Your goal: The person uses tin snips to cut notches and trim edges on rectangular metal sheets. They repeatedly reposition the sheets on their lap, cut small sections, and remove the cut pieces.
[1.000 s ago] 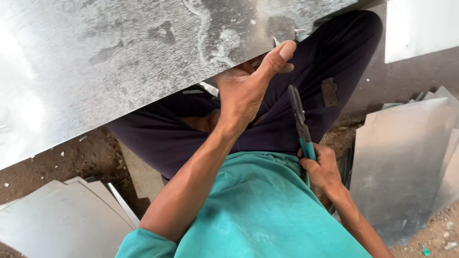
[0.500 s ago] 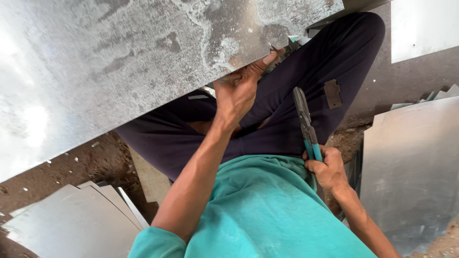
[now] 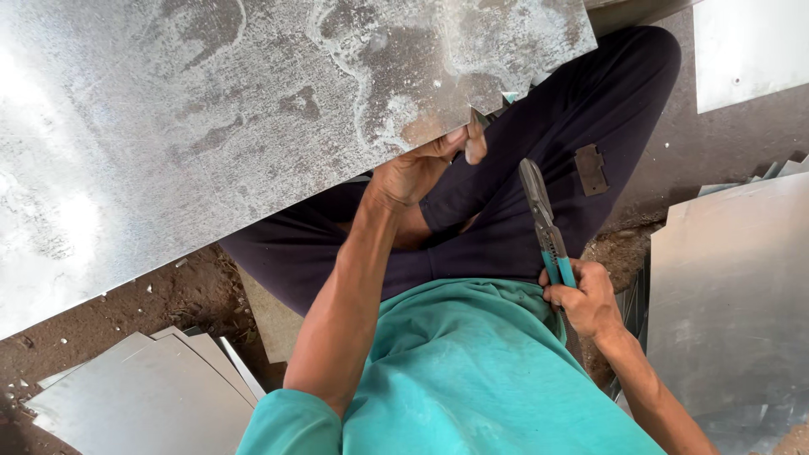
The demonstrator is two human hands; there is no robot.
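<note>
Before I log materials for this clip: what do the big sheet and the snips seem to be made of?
The big sheet looks like thin galvanised steel: dull grey, mottled with pale stains, glare at its left end. The left hand grips its edge. The snips, held in the right hand, seem to have dark bare-steel blades and teal handles, probably plastic-coated.

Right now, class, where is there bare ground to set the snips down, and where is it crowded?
Bare dirt shows between the big sheet and the stacked sheets at lower left. The right side is crowded: the right hand with the snips sits close beside more sheets.
</note>
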